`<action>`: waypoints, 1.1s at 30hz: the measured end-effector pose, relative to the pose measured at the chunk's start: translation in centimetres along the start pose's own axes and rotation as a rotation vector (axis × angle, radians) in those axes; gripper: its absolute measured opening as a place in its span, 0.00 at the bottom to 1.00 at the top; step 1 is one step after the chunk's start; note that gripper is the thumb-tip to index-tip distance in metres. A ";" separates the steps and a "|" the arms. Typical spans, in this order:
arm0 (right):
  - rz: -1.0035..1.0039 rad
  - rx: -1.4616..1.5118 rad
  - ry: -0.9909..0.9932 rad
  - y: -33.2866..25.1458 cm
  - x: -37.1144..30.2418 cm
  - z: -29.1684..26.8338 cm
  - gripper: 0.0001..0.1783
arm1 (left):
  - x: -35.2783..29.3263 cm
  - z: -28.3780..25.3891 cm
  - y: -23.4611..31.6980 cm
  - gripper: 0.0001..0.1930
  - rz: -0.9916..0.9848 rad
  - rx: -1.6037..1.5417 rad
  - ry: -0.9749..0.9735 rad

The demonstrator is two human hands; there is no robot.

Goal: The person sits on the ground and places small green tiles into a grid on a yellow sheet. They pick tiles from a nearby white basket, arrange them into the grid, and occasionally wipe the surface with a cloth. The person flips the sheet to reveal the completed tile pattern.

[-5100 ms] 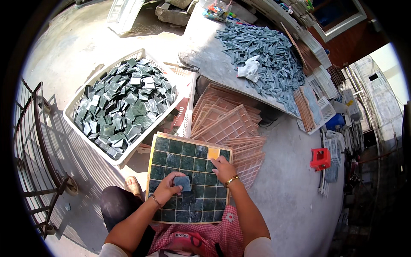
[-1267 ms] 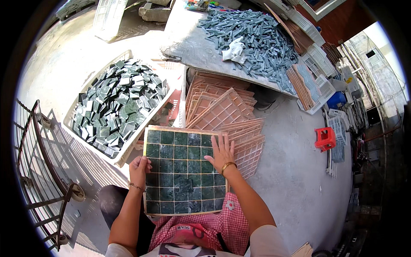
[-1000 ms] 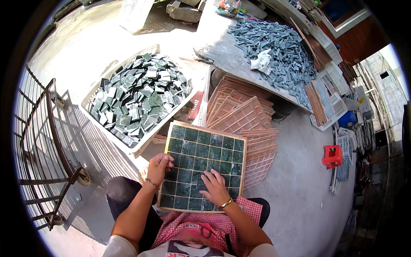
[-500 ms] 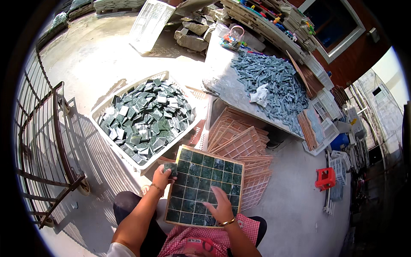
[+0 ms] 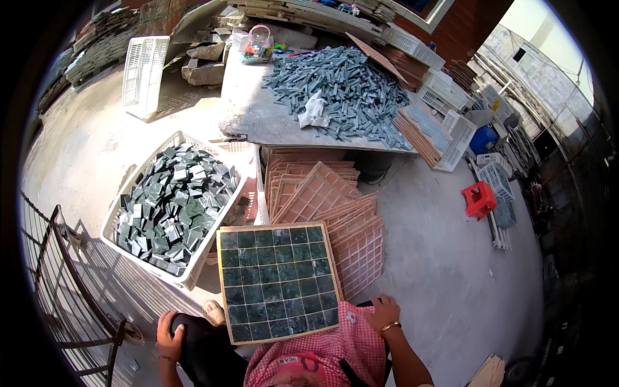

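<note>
**A:** So the grid frame (image 5: 277, 284) full of dark green square tiles sits at lower centre of the frame, propped on the person's lap over the pink checked cloth (image 5: 322, 351). Every slot looks filled to me.

**B:** Yep. Neither hand is on it, though. The left hand (image 5: 169, 335) is at lower left, resting on the dark trouser knee, fingers loosely curled, pinching nothing. The right hand (image 5: 382, 313) is just beside the frame's lower right corner, lying flat on the cloth, its grip empty too.

**A:** How would you handle it from here?

**B:** My guess: take it with 2 hands on opposite edges and keep it level so no tile pops out. The white crate (image 5: 122, 213) of loose tiles at centre left is within reach, and the stack of empty pinkish grids (image 5: 335, 213) is right above the frame.
</note>
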State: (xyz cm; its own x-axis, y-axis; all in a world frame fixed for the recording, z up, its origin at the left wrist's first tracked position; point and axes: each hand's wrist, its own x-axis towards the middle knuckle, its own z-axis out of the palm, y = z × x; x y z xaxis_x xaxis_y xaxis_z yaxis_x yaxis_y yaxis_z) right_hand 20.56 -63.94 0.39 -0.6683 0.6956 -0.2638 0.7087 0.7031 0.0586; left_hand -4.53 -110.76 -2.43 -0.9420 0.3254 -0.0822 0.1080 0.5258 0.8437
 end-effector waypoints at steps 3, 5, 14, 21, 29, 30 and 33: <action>0.064 0.013 -0.254 1.0 4.5 2.2 0.21 | -1.0 1.4 0.1 0.18 -0.010 -0.024 0.137; 0.045 0.011 -0.265 0.5 7.4 2.3 0.20 | 0.1 0.6 0.0 0.15 -0.067 -0.082 -0.003; -0.308 0.419 0.364 -14.7 24.7 -7.8 0.14 | 3.3 2.3 2.1 0.06 -0.247 0.407 0.238; -0.240 1.311 0.157 -22.6 39.0 -16.0 0.21 | 5.3 3.0 4.2 0.05 -0.316 0.416 0.209; -0.006 1.827 0.192 -24.1 44.6 -18.8 0.18 | 6.1 2.3 4.2 0.04 -0.330 0.376 0.215; 0.004 1.792 0.327 -23.6 44.4 -19.9 0.15 | 6.2 2.2 4.2 0.04 -0.319 0.350 0.216; -0.221 1.981 0.402 -21.5 42.6 -22.5 0.10 | 6.1 1.8 4.1 0.05 -0.325 0.302 0.219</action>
State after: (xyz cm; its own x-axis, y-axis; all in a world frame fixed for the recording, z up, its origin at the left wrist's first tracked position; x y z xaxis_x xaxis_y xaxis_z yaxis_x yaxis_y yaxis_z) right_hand -28.23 -46.09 9.57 -0.5651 0.8207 0.0840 -0.3372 -0.1368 -0.9314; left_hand -9.22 -105.18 -0.40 -0.9834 -0.0484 -0.1749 -0.1453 0.7873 0.5992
